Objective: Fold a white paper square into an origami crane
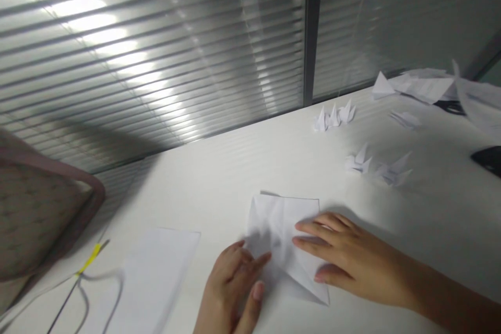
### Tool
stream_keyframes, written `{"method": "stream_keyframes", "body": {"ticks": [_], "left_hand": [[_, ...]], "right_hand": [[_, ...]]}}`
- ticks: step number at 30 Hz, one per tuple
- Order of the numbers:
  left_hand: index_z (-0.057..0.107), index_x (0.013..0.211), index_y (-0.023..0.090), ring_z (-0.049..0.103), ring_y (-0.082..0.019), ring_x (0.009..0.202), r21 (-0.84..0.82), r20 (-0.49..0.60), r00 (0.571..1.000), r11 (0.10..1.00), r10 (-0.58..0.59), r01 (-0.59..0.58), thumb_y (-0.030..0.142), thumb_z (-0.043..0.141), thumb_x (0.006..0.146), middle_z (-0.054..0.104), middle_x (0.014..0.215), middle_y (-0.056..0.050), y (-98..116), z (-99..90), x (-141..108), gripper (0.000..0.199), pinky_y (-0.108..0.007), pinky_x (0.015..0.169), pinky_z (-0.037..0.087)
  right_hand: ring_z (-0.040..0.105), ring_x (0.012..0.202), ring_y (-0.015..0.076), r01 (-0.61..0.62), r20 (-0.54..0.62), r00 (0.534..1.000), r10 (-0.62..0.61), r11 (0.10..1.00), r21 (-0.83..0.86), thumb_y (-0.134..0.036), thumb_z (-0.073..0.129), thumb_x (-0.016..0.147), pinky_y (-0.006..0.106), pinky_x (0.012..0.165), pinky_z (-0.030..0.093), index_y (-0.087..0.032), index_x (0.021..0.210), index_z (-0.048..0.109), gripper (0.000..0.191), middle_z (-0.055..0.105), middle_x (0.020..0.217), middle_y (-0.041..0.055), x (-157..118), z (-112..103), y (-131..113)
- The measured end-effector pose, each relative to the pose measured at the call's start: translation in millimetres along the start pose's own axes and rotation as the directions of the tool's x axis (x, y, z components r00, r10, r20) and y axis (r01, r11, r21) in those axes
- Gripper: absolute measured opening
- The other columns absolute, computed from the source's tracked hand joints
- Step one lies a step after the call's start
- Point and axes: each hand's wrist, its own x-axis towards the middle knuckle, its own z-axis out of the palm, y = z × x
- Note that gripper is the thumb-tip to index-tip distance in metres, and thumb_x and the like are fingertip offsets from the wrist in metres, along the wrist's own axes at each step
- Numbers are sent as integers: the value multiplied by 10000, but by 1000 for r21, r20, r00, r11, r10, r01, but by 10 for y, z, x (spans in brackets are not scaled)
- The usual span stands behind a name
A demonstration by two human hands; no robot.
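A square of white paper folded into a pointed shape [282, 240] lies on the white table [219, 177] in front of me. My right hand [344, 255] rests flat across its right side, fingers slightly apart and pressing on the paper. My left hand [230, 287] is curled against its lower left edge, with the fingers blurred where they meet the fold. A flat sheet of white paper [152, 276] lies just left of my left hand, untouched.
Several small folded paper figures [334, 117] stand farther back, with more [376, 167] nearer the right. Loose paper sheets [425, 86] and a black object [487, 160] lie at the right. A black cable with a yellow tag [90, 260] and a fabric-covered chair back [35, 214] sit left. Slatted blinds [136, 47] border the table's far edge.
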Motion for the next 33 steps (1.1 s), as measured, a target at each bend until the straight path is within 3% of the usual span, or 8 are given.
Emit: {"method": "stream_keyframes", "body": {"ticks": [4,8,13,16,18,22,27,33], "left_hand": [[662,1110,170,645,-208,997,149,13,997,986,70,-71,155,509,899,668,1039,-96,-40,123,1,262,-280,837,569],[593,1223,163,587,-232,1154,206,32,995,974,90,-94,120,441,925,638,1222,-103,-154,213,-8,337,-350,929,545],[434,1377,169,431,-242,1313,191,100,995,982,-19,0,106,371,937,492,1405,-103,-216,184,37,449,-423,1025,465],[360,1426,171,325,-293,1370,208,189,979,978,-72,31,333,502,923,407,1467,-111,-159,136,92,548,-484,1061,405],[309,1450,175,258,-293,1397,225,241,967,974,-78,23,383,497,925,347,1501,-107,-128,111,120,596,-496,1082,365],[215,1478,240,195,-249,1421,229,313,949,972,-32,-43,272,417,966,266,1538,-52,-128,89,132,551,-494,1120,287],[216,1476,279,178,-246,1426,185,350,936,978,30,-100,127,378,933,261,1538,-2,-134,77,119,587,-541,1141,191],[254,1469,250,159,-282,1426,186,359,933,978,24,-97,418,435,952,246,1541,-41,-87,77,167,573,-544,1133,213]], "right_hand": [[307,1383,258,19,-21,1000,-20,999,-39,-424,626,838,447,1103,330,-281,1349,483,550,371,1493,48,-47,6,32],[429,1313,230,45,-36,998,-48,997,-65,-484,664,791,397,1076,386,-269,1309,527,577,457,1438,48,-72,-23,59],[603,1107,185,198,-177,960,-216,974,-115,-299,674,826,326,959,491,-225,1132,643,316,680,1176,-3,-71,33,44],[631,1047,171,292,-217,921,-325,941,-171,-157,586,878,311,924,510,-185,1072,666,212,714,1093,9,-73,55,1],[636,1038,178,313,-201,918,-343,935,-166,-160,558,889,318,931,509,-162,1073,665,213,715,1088,35,-68,32,-37],[586,1145,234,295,-135,937,-322,938,-182,-250,564,871,380,978,488,-158,1145,638,298,657,1214,74,-46,-20,-120],[630,1079,223,342,-152,910,-387,905,-254,-110,444,893,387,949,510,-159,1109,656,306,695,1139,63,-57,40,-191],[632,1073,207,360,-123,916,-382,917,-172,-223,515,926,365,938,519,-183,1019,678,192,709,1109,39,-47,4,-109]]}}
